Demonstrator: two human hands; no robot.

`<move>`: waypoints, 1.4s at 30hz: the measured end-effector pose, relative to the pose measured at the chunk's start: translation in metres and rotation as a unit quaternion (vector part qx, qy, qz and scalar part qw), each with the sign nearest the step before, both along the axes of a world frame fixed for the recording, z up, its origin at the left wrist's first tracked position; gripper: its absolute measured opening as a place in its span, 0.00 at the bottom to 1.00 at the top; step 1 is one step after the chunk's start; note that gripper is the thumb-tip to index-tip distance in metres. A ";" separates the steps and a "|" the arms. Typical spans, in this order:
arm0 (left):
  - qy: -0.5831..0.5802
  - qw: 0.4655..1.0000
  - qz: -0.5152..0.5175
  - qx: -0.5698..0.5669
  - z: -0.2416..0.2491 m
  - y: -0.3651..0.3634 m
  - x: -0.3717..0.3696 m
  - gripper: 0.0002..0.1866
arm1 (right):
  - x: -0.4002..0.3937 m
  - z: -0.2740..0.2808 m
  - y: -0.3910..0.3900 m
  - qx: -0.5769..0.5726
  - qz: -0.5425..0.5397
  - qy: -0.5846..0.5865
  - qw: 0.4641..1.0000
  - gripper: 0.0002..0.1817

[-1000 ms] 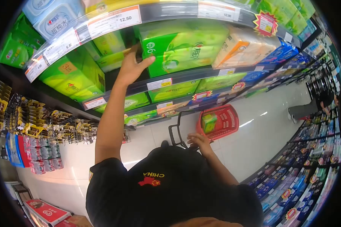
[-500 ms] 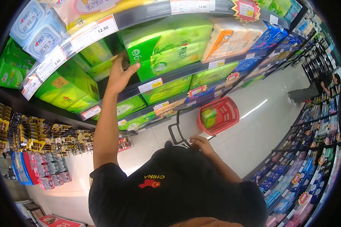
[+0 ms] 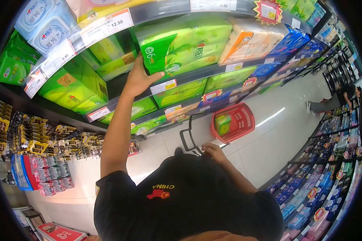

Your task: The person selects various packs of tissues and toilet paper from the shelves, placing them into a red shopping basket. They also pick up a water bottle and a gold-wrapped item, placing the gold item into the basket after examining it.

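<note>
My left hand (image 3: 138, 78) is raised to the shelf and grips the left edge of a large green tissue pack (image 3: 189, 48), thumb on its front and fingers behind it. The pack sits on a shelf (image 3: 213, 71) among other tissue packs. My right hand (image 3: 213, 152) is low, closed on the black pull handle (image 3: 187, 138) of a red basket (image 3: 239, 120) that stands on the floor. A small green pack (image 3: 222, 123) lies inside the basket.
More green packs (image 3: 74, 86) and an orange pack (image 3: 249, 40) fill the shelves, with price tags (image 3: 106, 23) along the rails. Small hanging goods (image 3: 48, 136) are lower left. Another shelf row (image 3: 321, 176) lines the right side of the white-floored aisle (image 3: 269, 140). A person (image 3: 330, 102) crouches far down the aisle.
My left hand has come out of the gap beside the green tissue pack and closed on its left edge. My right hand stays on the basket handle.
</note>
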State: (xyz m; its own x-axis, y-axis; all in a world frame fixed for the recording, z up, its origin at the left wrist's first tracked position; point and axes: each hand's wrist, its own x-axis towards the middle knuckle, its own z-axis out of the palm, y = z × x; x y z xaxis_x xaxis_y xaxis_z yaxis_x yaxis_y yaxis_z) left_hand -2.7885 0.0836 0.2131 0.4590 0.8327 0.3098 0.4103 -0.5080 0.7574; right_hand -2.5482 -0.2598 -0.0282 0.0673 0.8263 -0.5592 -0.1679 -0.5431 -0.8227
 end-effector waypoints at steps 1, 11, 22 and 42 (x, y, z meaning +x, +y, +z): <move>-0.015 1.000 -0.001 -0.007 -0.003 0.003 0.000 0.50 | 0.002 -0.002 -0.002 -0.008 0.012 -0.013 1.000 0.18; -0.115 0.987 -0.043 -0.100 -0.015 0.013 -0.004 0.39 | 0.012 -0.032 -0.026 -0.005 -0.009 -0.020 1.000 0.17; 0.222 0.951 0.142 0.160 -0.021 -0.044 0.016 0.25 | 0.062 -0.069 -0.037 -0.036 0.019 -0.103 0.994 0.18; 0.181 0.795 0.552 0.174 -0.080 0.010 0.003 0.24 | 0.250 -0.239 -0.118 -0.280 -0.209 0.000 0.937 0.18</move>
